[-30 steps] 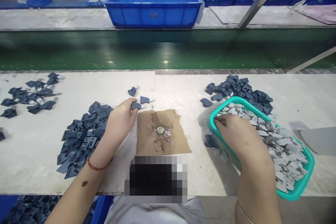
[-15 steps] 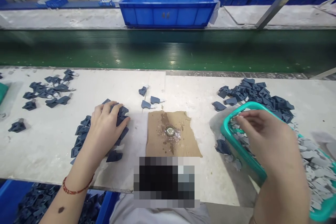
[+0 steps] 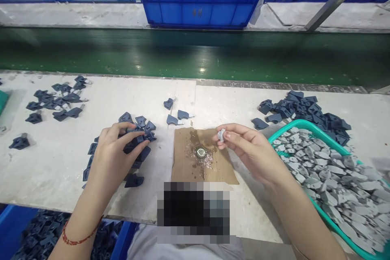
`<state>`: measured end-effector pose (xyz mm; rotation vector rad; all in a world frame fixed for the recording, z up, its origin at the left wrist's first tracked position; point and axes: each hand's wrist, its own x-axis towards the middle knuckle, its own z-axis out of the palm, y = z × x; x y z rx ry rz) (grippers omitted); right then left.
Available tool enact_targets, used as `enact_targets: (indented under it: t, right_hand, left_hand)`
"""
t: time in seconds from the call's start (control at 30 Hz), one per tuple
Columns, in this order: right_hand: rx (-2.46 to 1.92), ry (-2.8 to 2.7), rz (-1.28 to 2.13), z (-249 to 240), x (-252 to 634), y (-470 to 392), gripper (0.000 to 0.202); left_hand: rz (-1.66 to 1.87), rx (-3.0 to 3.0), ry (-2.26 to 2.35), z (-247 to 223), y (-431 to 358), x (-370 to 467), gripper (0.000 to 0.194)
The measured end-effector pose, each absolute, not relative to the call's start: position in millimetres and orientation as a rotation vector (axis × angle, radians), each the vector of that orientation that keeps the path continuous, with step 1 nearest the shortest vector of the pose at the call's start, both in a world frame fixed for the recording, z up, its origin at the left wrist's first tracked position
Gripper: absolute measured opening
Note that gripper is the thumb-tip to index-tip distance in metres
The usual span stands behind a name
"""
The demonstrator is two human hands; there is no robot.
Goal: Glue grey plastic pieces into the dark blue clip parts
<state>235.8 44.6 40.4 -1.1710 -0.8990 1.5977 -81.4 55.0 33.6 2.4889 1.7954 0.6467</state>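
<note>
Head view: right grip (image 3: 254, 150) pinches grey piece (image 3: 221, 135); insufficient pressure could drop it onto cardboard (image 3: 184, 168) below. Left grip (image 3: 111, 146): hold cannot be determined.

the right hand (image 3: 243, 144), now out of the teal basket (image 3: 304, 123), is showing a grey piece (image 3: 221, 135) between its fingertips; the left hand (image 3: 115, 144) is curling over dark pieces (image 3: 144, 154), a released piece (image 3: 172, 120) lying beyond its fingertips.
</note>
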Motion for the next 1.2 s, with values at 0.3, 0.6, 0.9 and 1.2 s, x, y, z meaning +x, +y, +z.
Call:
enact_targets:
  t: [0.3,0.6,0.9,1.2]
  right_hand:
    - [-1.103,-0.77,1.752,20.3,232.5,42.0,0.021]
    - [-1.2,-0.959,1.632,8.2,231.5,41.2,0.02]
    - [-1.257,-1.824,0.962,16.0,227.4,35.4,0.011]
    - [-1.099,-2.047,0.796,11.5,225.6,35.3,0.014]
  left_hand:
    - [0.955,1.425,1.604,50.7,19.8,-43.9,0.033]
    - [0.889,1.052,1.205,24.9,16.4,-7.5,0.015]
    - [0.804,1.149,1.245,6.9,7.4,6.4,0.021]
    - [0.821,1.326,1.213,-3.8,3.1,6.9,0.024]
